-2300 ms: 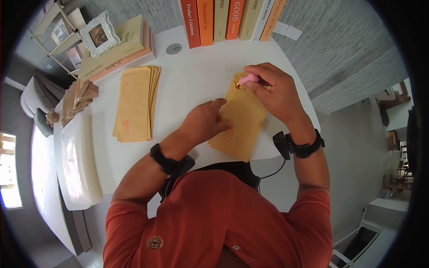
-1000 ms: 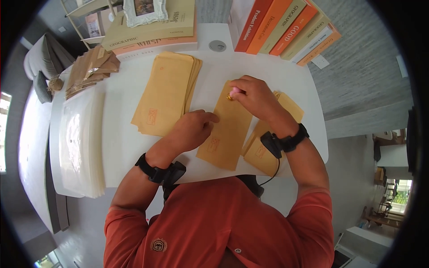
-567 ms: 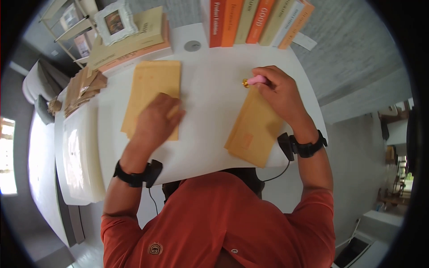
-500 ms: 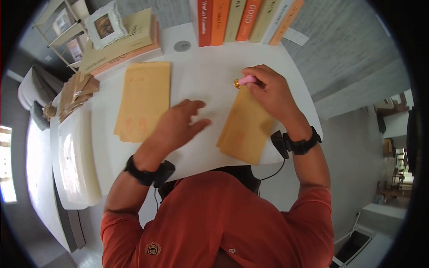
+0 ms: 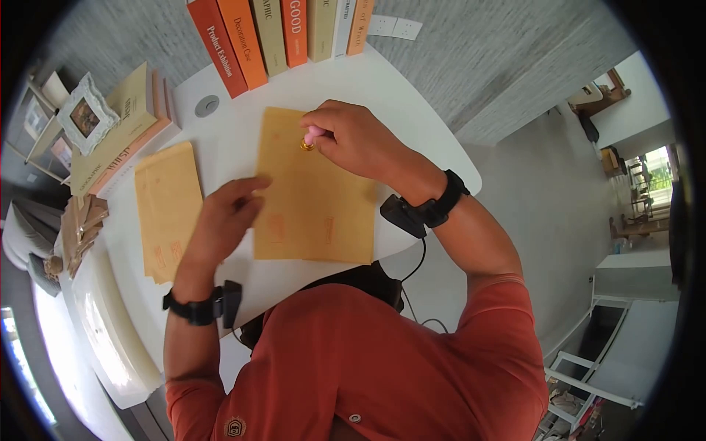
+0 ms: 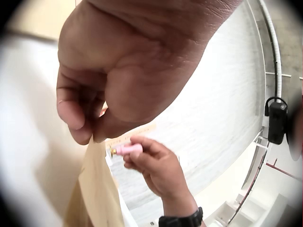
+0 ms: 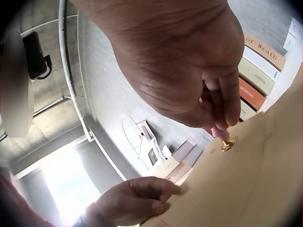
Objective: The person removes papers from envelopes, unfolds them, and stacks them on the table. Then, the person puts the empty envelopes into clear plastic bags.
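My right hand (image 5: 357, 140) grips a stamp with a pink handle and gold base (image 5: 306, 144), held at the upper part of the kraft envelopes (image 5: 312, 191). These overlap side by side, with two red prints near their lower ends. At their left edge is my left hand (image 5: 224, 220); in the left wrist view the left hand (image 6: 132, 71) pinches an envelope edge (image 6: 97, 184) between thumb and fingers. The right wrist view shows the gold base (image 7: 228, 143) at the envelope surface (image 7: 251, 170). Another envelope stack (image 5: 169, 198) lies to the left.
Upright books (image 5: 276, 37) stand along the back of the white table (image 5: 412, 95). Stacked books (image 5: 121, 128) with a white picture frame (image 5: 87, 121) are at the left back. Brown packets (image 5: 81, 224) and clear plastic sleeves (image 5: 118, 331) lie along the left side.
My left hand has gone from between the stacks to the right-hand envelopes' left edge and pinches there. Those envelopes are now spread wider. The head view has turned, and my right hand still holds the stamp.
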Demonstrator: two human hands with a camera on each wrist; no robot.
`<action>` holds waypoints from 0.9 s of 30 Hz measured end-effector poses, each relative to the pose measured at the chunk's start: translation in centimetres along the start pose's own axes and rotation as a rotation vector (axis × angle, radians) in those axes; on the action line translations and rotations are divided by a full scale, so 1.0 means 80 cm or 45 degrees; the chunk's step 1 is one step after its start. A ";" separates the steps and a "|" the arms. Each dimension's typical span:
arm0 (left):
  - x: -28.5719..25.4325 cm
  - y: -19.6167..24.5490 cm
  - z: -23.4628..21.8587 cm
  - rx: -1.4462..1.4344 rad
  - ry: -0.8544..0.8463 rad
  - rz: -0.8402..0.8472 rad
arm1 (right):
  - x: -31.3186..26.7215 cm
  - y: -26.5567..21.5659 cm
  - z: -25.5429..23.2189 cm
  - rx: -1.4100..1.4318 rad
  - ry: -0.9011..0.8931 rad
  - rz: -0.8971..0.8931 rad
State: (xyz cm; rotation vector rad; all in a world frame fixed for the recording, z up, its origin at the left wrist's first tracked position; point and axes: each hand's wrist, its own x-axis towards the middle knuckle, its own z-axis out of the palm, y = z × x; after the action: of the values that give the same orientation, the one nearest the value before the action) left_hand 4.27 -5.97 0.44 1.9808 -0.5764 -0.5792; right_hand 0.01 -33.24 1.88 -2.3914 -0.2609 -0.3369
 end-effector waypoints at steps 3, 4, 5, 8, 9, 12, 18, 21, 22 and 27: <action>-0.020 -0.043 -0.041 0.132 0.105 -0.100 | 0.012 -0.006 0.012 -0.016 -0.069 -0.042; -0.024 -0.051 -0.043 0.241 0.093 -0.041 | 0.019 -0.009 0.019 -0.023 -0.098 -0.076; -0.029 -0.057 -0.042 0.353 0.090 0.011 | 0.026 -0.011 0.027 -0.009 -0.092 -0.103; -0.041 -0.059 -0.035 0.479 0.128 0.064 | 0.049 -0.021 0.052 0.050 -0.104 -0.156; -0.043 -0.058 -0.034 0.473 0.124 0.034 | 0.055 -0.030 0.056 0.058 -0.120 -0.137; -0.043 -0.065 -0.034 0.454 0.157 0.110 | 0.069 -0.050 0.073 0.057 -0.194 -0.094; -0.042 -0.071 -0.039 0.467 0.137 0.131 | 0.086 -0.058 0.110 0.096 -0.264 -0.118; -0.042 -0.074 -0.039 0.472 0.142 0.150 | 0.090 -0.055 0.125 0.091 -0.280 -0.128; -0.042 -0.075 -0.040 0.471 0.145 0.157 | 0.091 -0.053 0.129 0.090 -0.280 -0.136; -0.039 -0.068 -0.043 0.428 0.112 0.105 | 0.102 -0.058 0.133 -0.110 -0.359 -0.140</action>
State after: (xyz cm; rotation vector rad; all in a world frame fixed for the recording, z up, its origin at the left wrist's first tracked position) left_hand 4.81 0.57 -2.44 2.2713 -0.7347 -0.3586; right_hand 8.29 -21.92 -0.45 -2.5134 -0.5169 -0.0595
